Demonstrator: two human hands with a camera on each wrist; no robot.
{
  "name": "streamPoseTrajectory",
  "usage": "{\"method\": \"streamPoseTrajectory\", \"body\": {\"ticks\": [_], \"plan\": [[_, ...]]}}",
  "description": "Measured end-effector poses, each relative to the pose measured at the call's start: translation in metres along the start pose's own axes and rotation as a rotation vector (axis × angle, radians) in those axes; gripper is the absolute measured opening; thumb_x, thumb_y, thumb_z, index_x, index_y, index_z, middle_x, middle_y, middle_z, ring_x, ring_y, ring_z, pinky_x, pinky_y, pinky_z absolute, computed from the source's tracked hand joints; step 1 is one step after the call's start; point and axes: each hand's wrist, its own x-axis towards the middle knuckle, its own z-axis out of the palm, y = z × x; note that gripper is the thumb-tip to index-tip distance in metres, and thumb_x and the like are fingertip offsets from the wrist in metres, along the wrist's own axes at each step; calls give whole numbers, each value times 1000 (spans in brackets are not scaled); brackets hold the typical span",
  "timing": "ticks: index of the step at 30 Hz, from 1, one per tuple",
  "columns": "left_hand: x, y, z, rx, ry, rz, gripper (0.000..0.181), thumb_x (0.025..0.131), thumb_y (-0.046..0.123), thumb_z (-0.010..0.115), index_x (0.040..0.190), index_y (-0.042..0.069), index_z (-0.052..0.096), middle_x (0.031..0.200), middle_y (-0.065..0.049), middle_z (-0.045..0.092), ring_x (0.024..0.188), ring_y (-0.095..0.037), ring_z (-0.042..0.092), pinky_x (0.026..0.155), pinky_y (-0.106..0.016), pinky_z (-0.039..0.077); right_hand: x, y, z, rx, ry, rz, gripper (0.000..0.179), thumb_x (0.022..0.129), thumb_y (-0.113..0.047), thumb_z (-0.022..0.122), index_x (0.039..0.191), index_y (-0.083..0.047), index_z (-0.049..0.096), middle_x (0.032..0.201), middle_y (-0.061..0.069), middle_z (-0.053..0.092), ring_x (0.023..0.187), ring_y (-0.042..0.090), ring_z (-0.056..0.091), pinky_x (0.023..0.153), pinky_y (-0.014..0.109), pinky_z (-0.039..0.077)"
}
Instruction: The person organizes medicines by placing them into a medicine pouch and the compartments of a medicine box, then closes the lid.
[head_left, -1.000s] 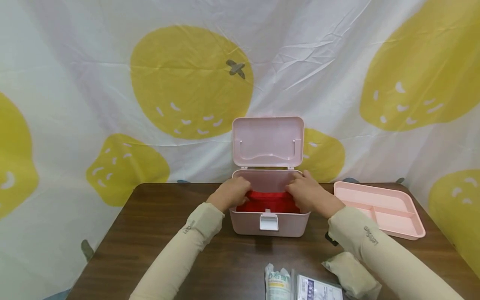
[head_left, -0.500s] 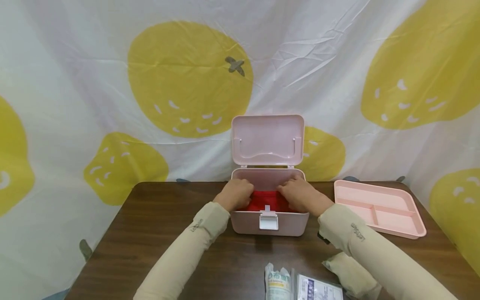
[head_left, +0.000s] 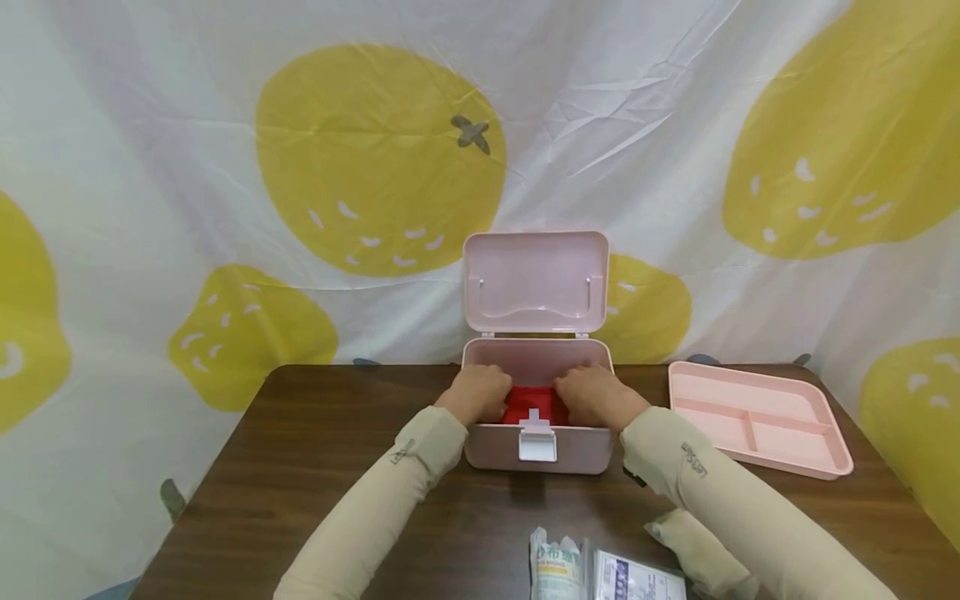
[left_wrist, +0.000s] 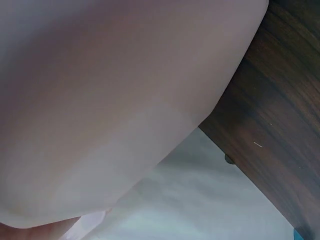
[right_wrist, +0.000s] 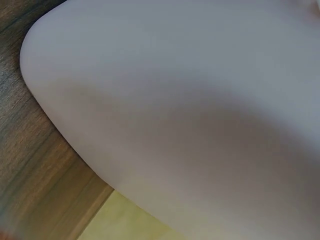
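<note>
A pale pink lidded box (head_left: 487,448) stands on the table with its lid (head_left: 536,283) raised and its white latch (head_left: 537,444) hanging at the front. Inside lies a red, soft-looking item (head_left: 528,403), partly covered by the hands; its exact kind is not clear. My left hand (head_left: 480,393) reaches into the left side of the box, knuckles up, against the red item. On the other side my right hand (head_left: 597,395) reaches in likewise. The fingertips of both hands are hidden. Both wrist views show mostly the box wall (left_wrist: 110,110), blurred and close.
A pink divided tray (head_left: 787,417) lies on the dark wooden table (head_left: 315,467) to the right. Near the front edge are a wrapped bandage roll (head_left: 557,570), a flat labelled packet (head_left: 637,579) and a beige bagged bundle (head_left: 701,550), partly under the right sleeve. A patterned curtain (head_left: 187,167) hangs behind.
Both hands have moved from the box's side rims inward and closer together over the red item. Less of the red item shows between them.
</note>
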Motion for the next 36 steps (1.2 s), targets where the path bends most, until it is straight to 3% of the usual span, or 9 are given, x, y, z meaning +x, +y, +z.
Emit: {"method": "streamPoseTrajectory", "body": {"ticks": [4,11,22,25,29,32,36], "plan": [[0,2,0,-35,2,7,14,89,23,67,83,11,69,91,-5,73,87,-23,69,78,-38,57,2,-1,2,24,-47,30,16,83,-18,75,91,-7,66,89,10,70,87,30,66,82,47,50],[1,2,-6,-96,70,57,11,92,22,65,92,12,69,94,-5,71,90,-24,67,85,-38,56,2,0,3,69,-42,52,9,83,-10,72,78,-9,64,76,9,69,71,27,65,73,45,57],[5,7,-22,-115,150,104,19,94,25,62,105,12,71,101,-4,72,98,-23,68,87,-39,56,6,10,-1,147,-118,126,9,86,-8,64,77,-9,65,74,6,65,65,24,58,71,43,56],[6,10,-25,-99,198,109,18,93,26,62,103,14,71,99,-3,72,97,-23,68,82,-39,57,4,17,-8,173,-91,113,7,86,-8,62,79,-9,64,74,6,63,66,24,56,72,42,55],[10,14,-31,-123,241,97,16,93,26,62,102,15,71,96,-2,72,94,-22,68,76,-40,57,-2,30,-16,141,71,-16,1,83,-6,65,84,-7,65,77,7,62,72,25,59,76,41,55],[10,17,-37,-166,268,89,14,93,25,62,100,17,71,91,-1,71,88,-20,68,73,-37,57,-10,39,-24,157,155,-66,10,82,-5,67,92,-5,68,84,6,63,74,23,59,78,39,56],[8,22,-46,-223,324,101,15,94,25,61,101,17,72,92,1,72,87,-17,67,74,-34,57,-26,48,-34,257,188,-61,23,84,-3,67,107,-2,69,98,8,66,82,24,63,82,42,57]]}}
